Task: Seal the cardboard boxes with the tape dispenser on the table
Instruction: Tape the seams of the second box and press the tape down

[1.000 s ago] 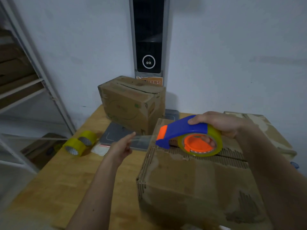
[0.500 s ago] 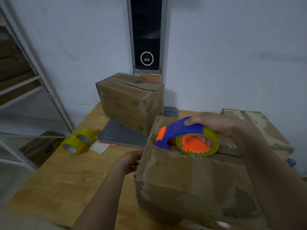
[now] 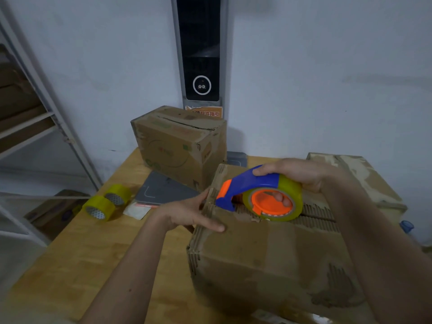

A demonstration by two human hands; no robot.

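A second ago my left hand [image 3: 194,215] was out in the air to the left of the near cardboard box [image 3: 275,249], pinching the free end of the tape stretched from the tape dispenser [image 3: 259,195]; now that hand lies against the box's left top edge, thumb flat on the top face and fingers wrapped down over the side, so I judge the tape end has been stuck over that edge, though the clear tape itself is too faint for me to confirm. My right hand [image 3: 297,174] grips the dispenser from above, fingers curled through the orange hub, and the tool has come down so its blue nose sits on the box top at the left end of the flap seam [image 3: 313,212]. That reads to me as the anchor being made and the pull along the seam, away from the left edge, about to start. Beyond the near box, against the wall, a second box [image 3: 177,146] shows an open slit in its top, and another box [image 3: 360,176] stands to the right. Two spare tape rolls [image 3: 105,203] lie on the counter [image 3: 77,265], well to the left of the near box.
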